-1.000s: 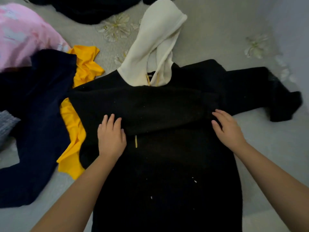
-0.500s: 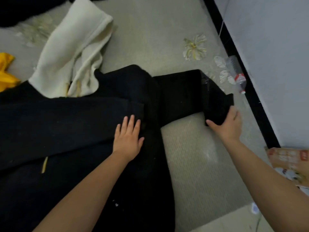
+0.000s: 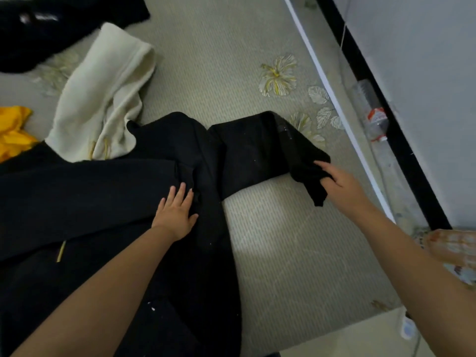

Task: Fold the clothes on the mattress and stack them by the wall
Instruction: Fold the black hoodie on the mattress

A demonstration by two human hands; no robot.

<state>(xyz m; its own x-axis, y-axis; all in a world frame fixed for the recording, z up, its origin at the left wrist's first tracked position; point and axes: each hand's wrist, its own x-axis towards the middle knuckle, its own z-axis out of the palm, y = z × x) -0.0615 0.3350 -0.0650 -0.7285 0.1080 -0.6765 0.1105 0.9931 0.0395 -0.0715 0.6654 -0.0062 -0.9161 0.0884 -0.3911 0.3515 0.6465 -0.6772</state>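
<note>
Garment: black hooded sweater (image 3: 103, 202) with a cream hood (image 3: 103, 106), lying spread on the mattress (image 3: 296, 253) under and between your two hands.
Left hand (image 3: 175, 215): fingers straight, palm pressing flat on the body of the sweater just inside the shoulder seam; it grasps nothing.
Right hand (image 3: 340, 186): thumb and fingers pinching the cuff end of the sleeve (image 3: 252, 155), which stretches from your left hand out to your right.
Handling: judged soft, thick and limp knit; it will sag and drag, not slide, and nothing about it is fragile.
Hold: keep the pinch at the cuff; pin beside the seam under your left palm so the body does not shift.
Destination: wall (image 3: 425, 73), beyond your right hand.
</note>
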